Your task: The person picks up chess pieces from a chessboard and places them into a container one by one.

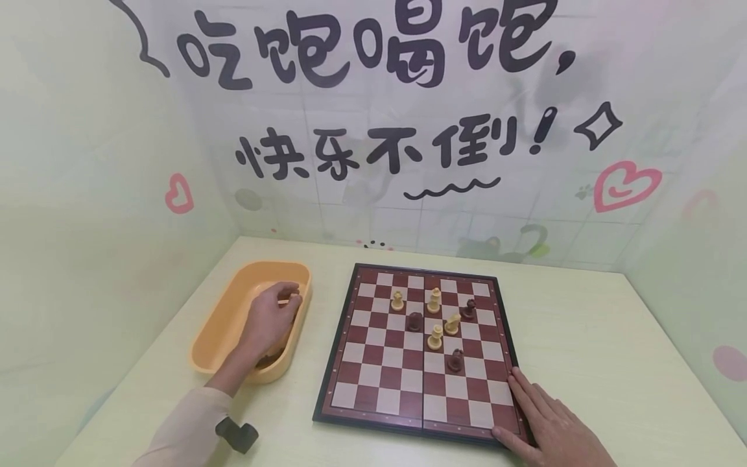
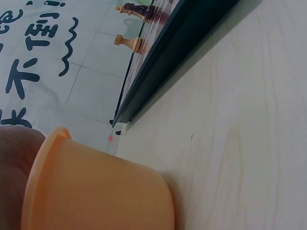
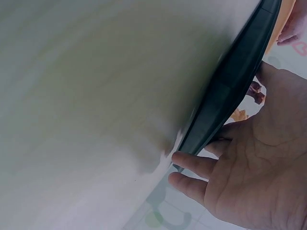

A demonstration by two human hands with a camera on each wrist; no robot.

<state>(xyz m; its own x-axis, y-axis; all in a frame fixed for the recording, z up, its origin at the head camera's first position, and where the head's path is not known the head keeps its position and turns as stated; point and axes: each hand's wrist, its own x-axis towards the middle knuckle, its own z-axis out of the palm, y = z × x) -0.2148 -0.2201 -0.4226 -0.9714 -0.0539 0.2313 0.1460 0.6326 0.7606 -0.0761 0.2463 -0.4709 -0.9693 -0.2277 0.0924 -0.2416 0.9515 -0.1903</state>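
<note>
My left hand (image 1: 274,318) reaches into an orange plastic tub (image 1: 224,318), its fingers bent over the tub's right side. What lies beneath those fingers is hidden, and I cannot tell whether they hold a piece. To the right lies a chessboard (image 1: 385,376) with red-brown and pale squares. My right hand (image 1: 554,421) rests at its near right corner, thumb at the front edge and straight fingers along the right side. On the board stand cream chess pieces, including a knight (image 1: 452,324), and dark pieces, one of them (image 1: 456,360) nearest the front.
Dark chess pieces (image 1: 270,360) show at the near end inside the tub. The pale wooden table (image 1: 589,337) meets a white printed backdrop (image 1: 350,214) behind the board. A strip of table separates tub and board. A dark device (image 1: 236,434) sits on the left wrist.
</note>
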